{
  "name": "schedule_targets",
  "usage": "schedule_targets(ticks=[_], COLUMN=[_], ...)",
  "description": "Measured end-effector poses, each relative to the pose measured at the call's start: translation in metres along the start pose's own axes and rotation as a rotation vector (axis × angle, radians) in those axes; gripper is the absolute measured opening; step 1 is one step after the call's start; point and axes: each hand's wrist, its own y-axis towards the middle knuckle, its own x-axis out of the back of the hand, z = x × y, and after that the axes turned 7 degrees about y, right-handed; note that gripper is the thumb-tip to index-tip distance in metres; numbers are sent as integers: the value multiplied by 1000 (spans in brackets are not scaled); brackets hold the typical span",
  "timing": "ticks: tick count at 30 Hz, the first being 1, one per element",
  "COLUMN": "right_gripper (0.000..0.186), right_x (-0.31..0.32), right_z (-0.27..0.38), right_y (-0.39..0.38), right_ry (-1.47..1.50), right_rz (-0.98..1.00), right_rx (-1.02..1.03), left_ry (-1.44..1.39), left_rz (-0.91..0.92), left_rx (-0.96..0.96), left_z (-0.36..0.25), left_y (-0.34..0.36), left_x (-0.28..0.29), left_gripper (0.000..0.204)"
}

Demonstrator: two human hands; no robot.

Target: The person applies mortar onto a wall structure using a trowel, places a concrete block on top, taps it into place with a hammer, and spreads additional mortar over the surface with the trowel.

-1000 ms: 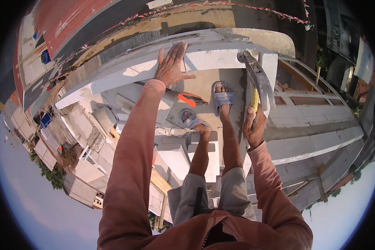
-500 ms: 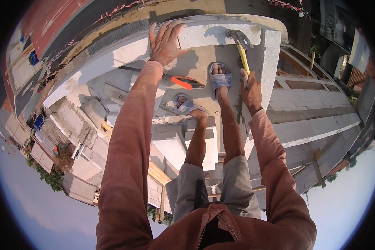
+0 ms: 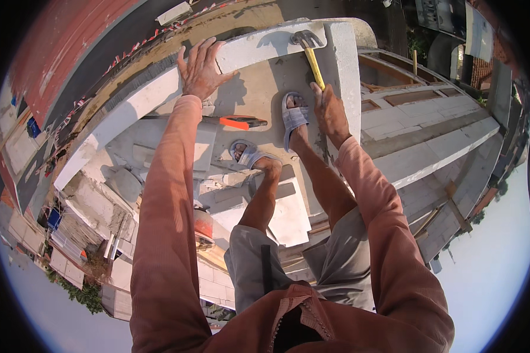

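Note:
My left hand (image 3: 200, 69) lies with spread fingers on the top edge of a low wall of white blocks (image 3: 250, 52), holding nothing. The fingers of my right hand (image 3: 332, 115) are wrapped round the lower end of a claw hammer's yellow handle (image 3: 315, 69). The metal hammer head (image 3: 306, 39) is at the block's top face near the wall's right corner, its shadow falling to the left. Whether the head touches the block, I cannot tell. Between my arms, an orange-and-black tool handle (image 3: 235, 122) lies on the grey floor, partly hidden by my left arm.
My sandalled feet (image 3: 294, 115) stand inside the wall corner. Loose white blocks (image 3: 288, 215) and rubble lie around my legs. Another block wall (image 3: 436, 147) runs to the right. Beyond the far wall, red-and-white bunting (image 3: 115, 62) borders a dark road.
The view has shifted, so the wall, hands and hammer appear further left. My left hand stays on the wall, and my right hand keeps its grip on the hammer.

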Motion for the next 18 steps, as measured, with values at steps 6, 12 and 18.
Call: schedule_targets(ticks=[6,12,18], right_gripper=[42,38,34], right_x=[52,-26,-18], right_z=[68,35,76], right_y=[-38,-28,-31], right_ry=[49,139,228], right_rz=[-79,-149,-66], right_rx=[81,-20,-102], left_ry=[30,46,89], left_rz=[-48,9,31], left_rx=[5,-14,8], left_z=[5,-3,3], left_y=[-2,0,-5], left_x=[0,-3,3], left_gripper=[85,86,86])
